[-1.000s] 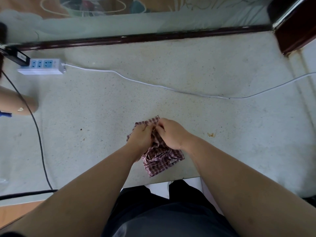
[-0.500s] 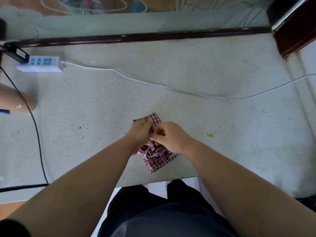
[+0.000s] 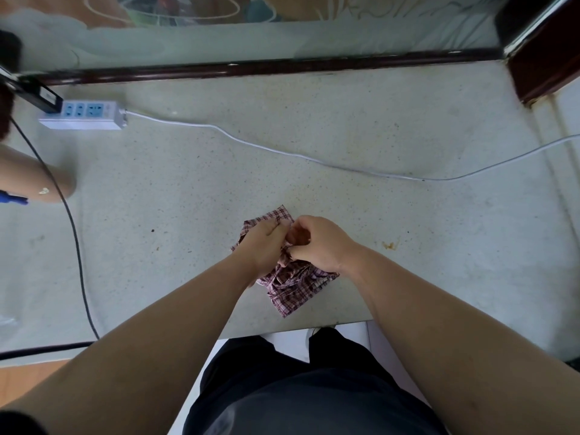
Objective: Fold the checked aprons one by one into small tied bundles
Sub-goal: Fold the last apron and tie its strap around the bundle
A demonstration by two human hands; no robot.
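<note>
Both hands are down on the checked apron (image 3: 292, 287), bunched into a small wad near the front edge of the pale table (image 3: 345, 171): the left hand (image 3: 263, 246) grips the cloth, the right hand (image 3: 320, 243) pinches a fold at the middle. Further back a white power strip (image 3: 84, 116) lies at the left, its white cable (image 3: 282, 152) trailing across the tabletop

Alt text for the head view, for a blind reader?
The left hand and right hand grip a bunched checked apron near the front edge of a pale table. A white power strip and cable lie farther back.
</note>
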